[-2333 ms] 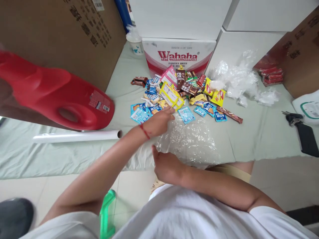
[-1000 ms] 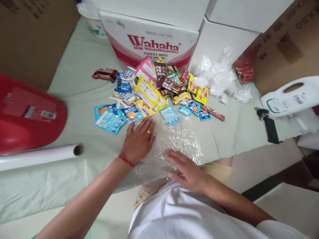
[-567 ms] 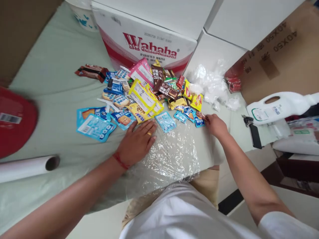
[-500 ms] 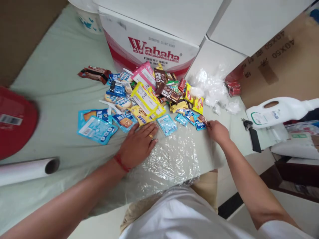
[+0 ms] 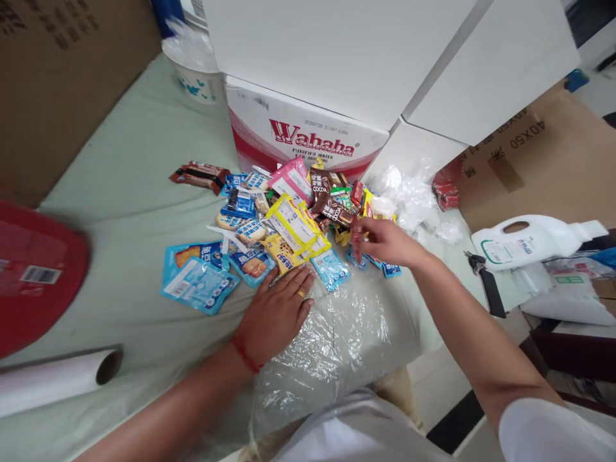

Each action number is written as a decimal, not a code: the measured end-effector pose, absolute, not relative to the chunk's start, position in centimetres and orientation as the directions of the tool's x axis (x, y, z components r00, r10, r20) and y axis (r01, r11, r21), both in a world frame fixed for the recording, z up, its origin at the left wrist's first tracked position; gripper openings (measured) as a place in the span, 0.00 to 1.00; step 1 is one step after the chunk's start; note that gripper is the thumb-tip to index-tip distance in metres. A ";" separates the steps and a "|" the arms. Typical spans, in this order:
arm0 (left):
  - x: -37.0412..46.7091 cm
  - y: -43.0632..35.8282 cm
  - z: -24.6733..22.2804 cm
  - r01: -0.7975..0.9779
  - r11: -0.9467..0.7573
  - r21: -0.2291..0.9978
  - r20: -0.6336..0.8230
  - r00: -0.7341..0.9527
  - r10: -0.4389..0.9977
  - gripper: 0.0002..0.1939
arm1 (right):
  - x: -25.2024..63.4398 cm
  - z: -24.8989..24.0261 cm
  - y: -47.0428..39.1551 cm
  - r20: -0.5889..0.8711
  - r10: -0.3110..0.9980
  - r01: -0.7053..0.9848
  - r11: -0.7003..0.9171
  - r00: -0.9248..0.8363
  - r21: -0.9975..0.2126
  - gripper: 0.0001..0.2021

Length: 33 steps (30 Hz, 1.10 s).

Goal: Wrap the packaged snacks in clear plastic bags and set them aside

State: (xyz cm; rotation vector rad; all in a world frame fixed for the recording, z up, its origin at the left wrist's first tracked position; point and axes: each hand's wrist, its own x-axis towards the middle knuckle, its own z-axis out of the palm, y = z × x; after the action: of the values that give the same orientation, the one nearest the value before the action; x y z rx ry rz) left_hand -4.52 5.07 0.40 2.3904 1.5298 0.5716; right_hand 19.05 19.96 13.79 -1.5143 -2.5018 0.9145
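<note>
Snacks (image 5: 293, 224) lie heaped just in front of the box (image 5: 255, 125). Well to the box's left are the red jug (image 5: 36, 276) and the roll (image 5: 52, 383); the cup (image 5: 198, 80) is just beside it. In front, the left hand (image 5: 276, 314) lies flat, fingers slightly spread, on clear film (image 5: 337, 346); the right hand (image 5: 391, 242), fingers closed, pinches a blurred red packet (image 5: 357, 239). To its right sit clear bags (image 5: 409, 199), then the white jug (image 5: 534, 240).

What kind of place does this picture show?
Possibly a home or small storeroom. A table with pale green cloth holds a pile of colourful wrapped snacks and a white plastic jug, near a brown cardboard box printed "40X50".
</note>
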 end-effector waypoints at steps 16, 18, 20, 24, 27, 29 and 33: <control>-4.7 5.1 0.6 0.810 -0.426 0.403 0.198 0.377 0.905 0.24 | 11.9 9.4 21.6 0.052 0.822 0.704 0.518 -0.568 -0.486 0.13; -4.6 5.1 0.7 0.813 -0.423 0.400 0.199 0.373 0.906 0.24 | 10.8 9.6 21.1 0.018 0.837 0.734 0.489 -0.547 -0.471 0.08; -4.6 5.1 0.6 0.816 -0.423 0.394 0.199 0.373 0.906 0.24 | 10.4 9.9 19.8 -0.026 0.826 0.743 0.492 -0.563 -0.455 0.07; -4.7 5.1 0.6 0.830 -0.426 0.361 0.195 0.380 0.904 0.24 | 12.1 10.6 16.0 -0.315 0.742 0.744 0.350 -0.591 -0.570 0.12; -4.7 5.1 0.8 0.832 -0.428 0.354 0.188 0.384 0.904 0.23 | 14.5 11.0 16.2 -0.269 0.803 0.710 0.249 -0.531 -0.659 0.12; -4.8 5.1 0.8 0.833 -0.428 0.351 0.181 0.388 0.904 0.24 | 16.0 11.0 18.7 -0.056 0.910 0.720 0.286 -0.411 -0.632 0.11; -4.8 5.1 0.8 0.841 -0.435 0.322 0.169 0.401 0.900 0.25 | 16.6 10.6 24.9 0.128 0.972 0.857 0.235 -0.198 -0.458 0.12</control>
State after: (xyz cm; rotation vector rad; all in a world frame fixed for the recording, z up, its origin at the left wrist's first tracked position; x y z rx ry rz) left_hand -4.78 5.09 0.82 2.4692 1.5532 0.4745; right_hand 16.56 24.90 10.57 -1.6822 -2.1277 0.4042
